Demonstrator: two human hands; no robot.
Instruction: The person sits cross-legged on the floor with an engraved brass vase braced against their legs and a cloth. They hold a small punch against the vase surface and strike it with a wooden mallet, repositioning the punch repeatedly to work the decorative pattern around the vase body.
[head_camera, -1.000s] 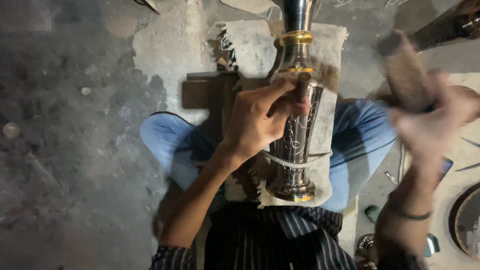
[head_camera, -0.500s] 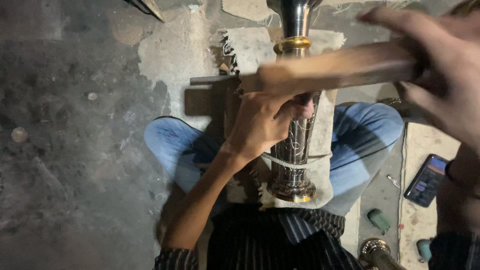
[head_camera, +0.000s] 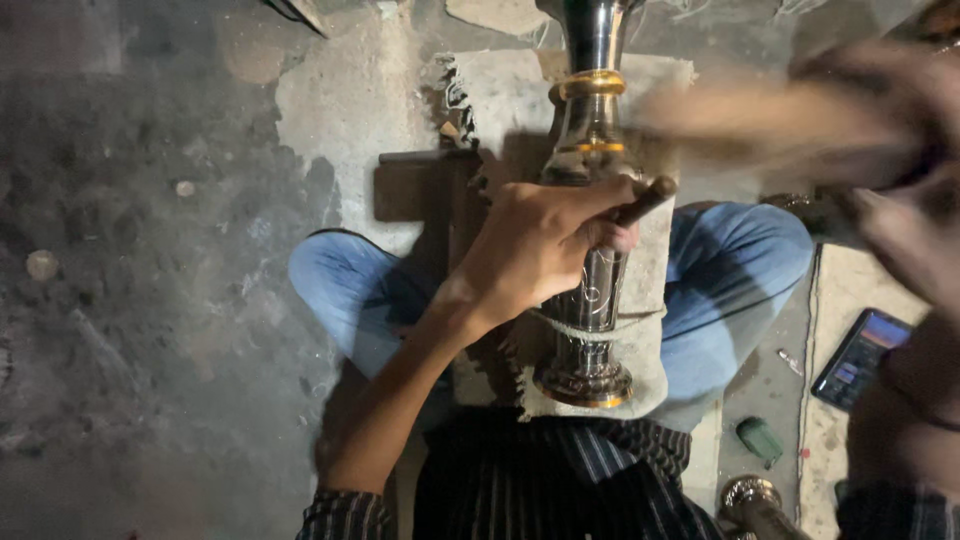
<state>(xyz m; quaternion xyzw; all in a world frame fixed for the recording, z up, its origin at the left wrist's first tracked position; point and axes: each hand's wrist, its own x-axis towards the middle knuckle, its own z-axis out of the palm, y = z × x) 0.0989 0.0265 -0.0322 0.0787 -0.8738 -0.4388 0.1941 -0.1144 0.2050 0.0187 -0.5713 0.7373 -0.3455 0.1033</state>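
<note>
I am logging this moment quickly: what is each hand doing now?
Left hand: closed on a small tool against the metal vase.
Right hand: blurred, gripping a wooden mallet.

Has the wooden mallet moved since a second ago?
Yes. The wooden mallet in the right hand has swung left and down toward the metal vase, which stays on the lap.

Floor workshop: rough concrete floor (head_camera: 150, 300), metal vase (head_camera: 590, 250).
</note>
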